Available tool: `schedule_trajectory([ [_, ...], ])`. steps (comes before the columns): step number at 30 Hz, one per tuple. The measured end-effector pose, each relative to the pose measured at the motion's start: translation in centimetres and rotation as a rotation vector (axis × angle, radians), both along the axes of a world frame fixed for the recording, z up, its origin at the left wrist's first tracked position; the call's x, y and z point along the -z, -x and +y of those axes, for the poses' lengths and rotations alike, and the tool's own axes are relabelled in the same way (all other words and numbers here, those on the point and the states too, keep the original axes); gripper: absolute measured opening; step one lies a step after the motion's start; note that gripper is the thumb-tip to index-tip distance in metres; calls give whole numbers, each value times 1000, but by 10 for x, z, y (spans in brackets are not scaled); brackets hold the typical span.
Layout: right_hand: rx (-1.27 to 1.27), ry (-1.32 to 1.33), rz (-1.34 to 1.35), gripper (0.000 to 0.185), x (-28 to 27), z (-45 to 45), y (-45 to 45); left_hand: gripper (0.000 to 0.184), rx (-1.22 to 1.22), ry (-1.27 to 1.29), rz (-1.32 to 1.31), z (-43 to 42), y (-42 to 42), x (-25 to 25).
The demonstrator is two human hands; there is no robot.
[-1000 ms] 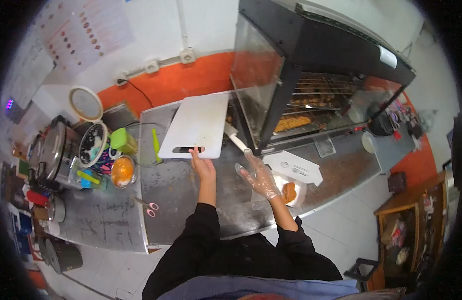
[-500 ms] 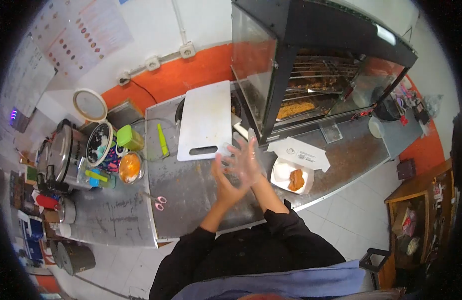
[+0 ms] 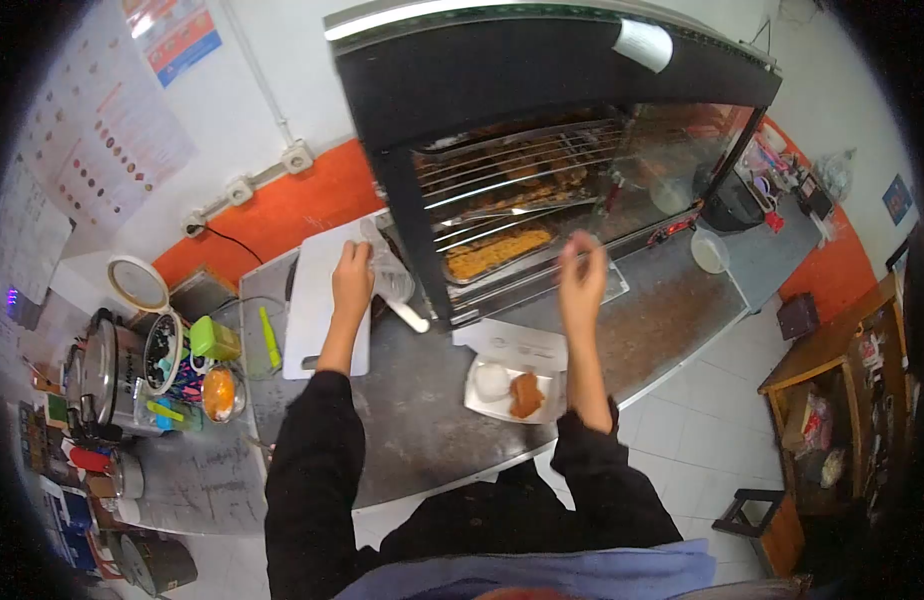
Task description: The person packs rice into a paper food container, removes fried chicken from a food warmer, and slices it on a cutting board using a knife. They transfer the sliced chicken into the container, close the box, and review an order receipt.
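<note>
Left fingers [image 3: 352, 255] around clear glove [image 3: 391, 274] — scuffed metal counter [image 3: 417, 430], orange-banded wall [image 3: 340, 172].

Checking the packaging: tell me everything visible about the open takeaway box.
The white takeaway box, apparently cardboard, lies open on the grey counter, its faintly printed lid folded back toward the display cabinet. Inside are a pale rounded mound, perhaps rice, and a browned, fried-looking piece. The right forearm passes beside it.
</note>
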State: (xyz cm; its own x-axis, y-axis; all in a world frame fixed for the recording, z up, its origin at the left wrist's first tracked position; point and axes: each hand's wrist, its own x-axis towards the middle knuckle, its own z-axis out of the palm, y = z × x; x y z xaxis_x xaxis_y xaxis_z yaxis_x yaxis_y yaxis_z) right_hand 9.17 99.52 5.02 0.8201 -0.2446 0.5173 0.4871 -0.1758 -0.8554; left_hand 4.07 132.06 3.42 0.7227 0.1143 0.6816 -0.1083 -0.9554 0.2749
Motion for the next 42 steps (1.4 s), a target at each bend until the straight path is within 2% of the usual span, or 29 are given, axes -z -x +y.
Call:
schedule_trajectory([
  [2, 217, 54, -18, 26, -24, -30, -44, 24, -41, -99, 252, -4, -36, 25],
  [3, 212, 56, -30, 26, -22, -45, -61, 28, -108, -110, 382, 1, -57, 49],
  [5, 188, 406, -31, 28, -9, -67, -103, 41, -191, -300, 791, 31, -86, 113],
  [6, 193, 505, -91, 23, -3, -73, -116, 50, -65, 55, 680, 94, -121, 214],
  [7, 195, 493, -103, 23, -7, -77, -119, 51, -135, -412, 535, 78, -109, 198],
  [9, 125, 613, 48, 17, -15, -79, -116, 49, 208, 620, 337, 88, -123, 225],
  [10, 106, 598, -41, 16, -11, -79, -120, 49, 198, 622, 346, 94, -120, 221],
  [11, 95, 603, -35, 16, -7, -80, -121, 49, 85, 189, 379, 102, -119, 215],
  [12, 22, 588, -40, 16, -7, -77, -118, 49, -26, -244, 400, 104, -120, 203],
  [14, -67, 587, -87, 15, -10, -65, -104, 48, -50, 73, 762, 84, -92, 97],
  [15, -87, 615, -93, 15, -12, -57, -95, 46, -226, 7, 680, 82, -84, 68],
  [16, -106, 637, -95, 15, -14, -47, -85, 42, -302, 21, 378, 80, -70, 46],
  [17, -134, 637, -77, 15, -17, -36, -74, 37, -502, 170, 259, 55, -59, -8],
  [18, -160, 634, -57, 15, -20, -24, -64, 33, -643, 118, 33, 97, -60, -13],
  [19, -156, 619, -53, 15, -18, -11, -56, 37, -646, 78, -368, 49, -38, -77],
  [20, -189, 608, -54, 15, -14, 2, -49, 45, -627, 226, -587, 19, -22, -124],
  [22, -212, 593, -54, 15, -11, 25, -34, 31, -404, 240, -965, -47, 0, -197],
  [24, -270, 598, -30, 16, -12, 44, -20, 34, 8, 371, -1066, -110, 9, -241],
  [26, -311, 613, -4, 17, -12, 61, -8, 35, 493, 598, -723, -167, 2, -265],
  [28, -330, 634, 24, 18, -15, 72, 4, 44, 690, 678, -344, -201, -19, -276],
  [29, -388, 615, -25, 20, -13, 77, 8, 50, 690, 650, -209, -209, -33, -275],
  [31, -436, 591, -70, 25, -8, 77, 18, 52, 712, 692, -176, -226, -62, -271],
  [33, -679, 552, -22, 44, -2, 66, 26, 56, 652, 657, -148, -236, -85, -268],
  [34, -791, 617, 74, 53, -3, 52, 28, 57, 653, 658, -140, -242, -94, -268],
  [35, -775, 612, 93, 53, 8, 37, 29, 59, 654, 663, -126, -248, -103, -267],
  [37, -767, 345, 32, 45, 44, 6, 39, 56, 602, 614, -200, -259, -118, -270],
  [39, -350, 204, 189, 37, 77, -34, 62, 49, 463, 500, -216, -273, -113, -278],
  [41, 192, 187, 209, 31, 106, -70, 93, 46, 384, 548, -384, -291, -115, -285],
  [42, 311, 256, 253, 32, 133, -84, 105, 49, 527, 617, -289, -290, -123, -283],
])
